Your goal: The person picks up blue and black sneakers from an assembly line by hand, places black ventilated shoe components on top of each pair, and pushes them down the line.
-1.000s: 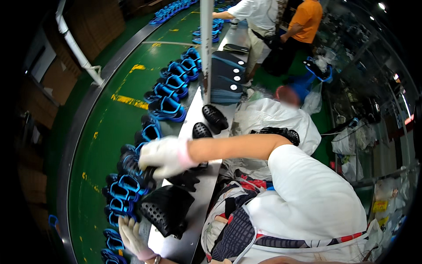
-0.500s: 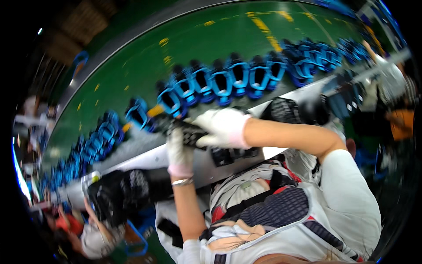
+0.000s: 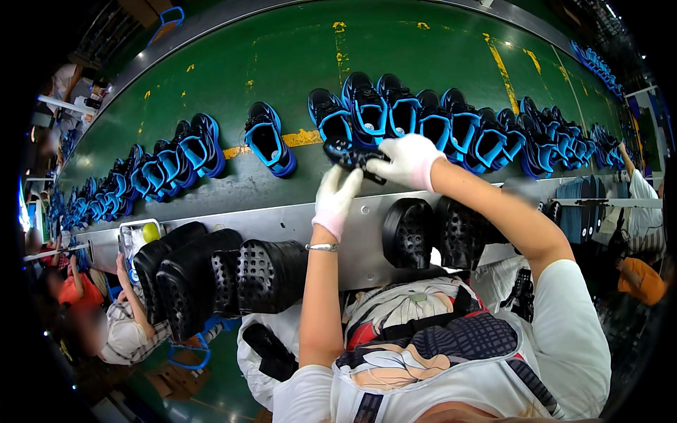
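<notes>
Change: since the earlier frame we note both gloved hands further up-frame, at the belt.
Fingers: right hand (image 3: 407,161) clasps black shoe upper (image 3: 347,153); left hand (image 3: 334,201) released, just below.
Axis: upper lies left-right, upper centre.
Surroundings: blue shoes (image 3: 423,120) behind.

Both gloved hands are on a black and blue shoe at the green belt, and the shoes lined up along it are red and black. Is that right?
Not quite. The head view shows the left hand and right hand on the shoe, but the lined-up shoes on the green belt are blue and black, not red.
</notes>
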`<state>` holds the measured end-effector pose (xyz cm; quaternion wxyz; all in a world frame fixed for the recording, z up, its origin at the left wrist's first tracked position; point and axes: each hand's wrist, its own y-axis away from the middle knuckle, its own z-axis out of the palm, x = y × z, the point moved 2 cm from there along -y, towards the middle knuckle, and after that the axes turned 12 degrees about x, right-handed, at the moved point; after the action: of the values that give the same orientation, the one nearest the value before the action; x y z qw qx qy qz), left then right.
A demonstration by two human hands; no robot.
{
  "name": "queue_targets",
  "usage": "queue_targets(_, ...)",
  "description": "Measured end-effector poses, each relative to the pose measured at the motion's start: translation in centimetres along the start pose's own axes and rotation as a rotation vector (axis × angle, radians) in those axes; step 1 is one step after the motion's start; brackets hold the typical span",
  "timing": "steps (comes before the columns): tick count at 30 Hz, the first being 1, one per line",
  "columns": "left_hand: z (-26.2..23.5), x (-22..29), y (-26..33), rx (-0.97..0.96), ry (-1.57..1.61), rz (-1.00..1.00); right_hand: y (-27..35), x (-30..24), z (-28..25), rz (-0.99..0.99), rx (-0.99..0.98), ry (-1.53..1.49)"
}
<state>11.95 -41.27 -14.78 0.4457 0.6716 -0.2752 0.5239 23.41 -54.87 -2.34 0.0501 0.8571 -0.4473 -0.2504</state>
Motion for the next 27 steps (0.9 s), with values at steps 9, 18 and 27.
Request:
queue_targets(9, 0.9, -0.9, -6.2, 0.212, -0.793, 0.59, -10.0, -0.3, 0.9, 0.084, -0.084, 0.071)
queue_targets(18, 3.0, -0.2, -8.4, 0.094, -0.898, 0.131, -14.0, -1.5, 8.2, 0.034, 0.079, 0.183)
queue_targets(27, 1.8, -3.0, -11.2, -0.068, -0.971, -0.211, -16.2, -4.1, 9.2, 0.16, -0.06, 0.096)
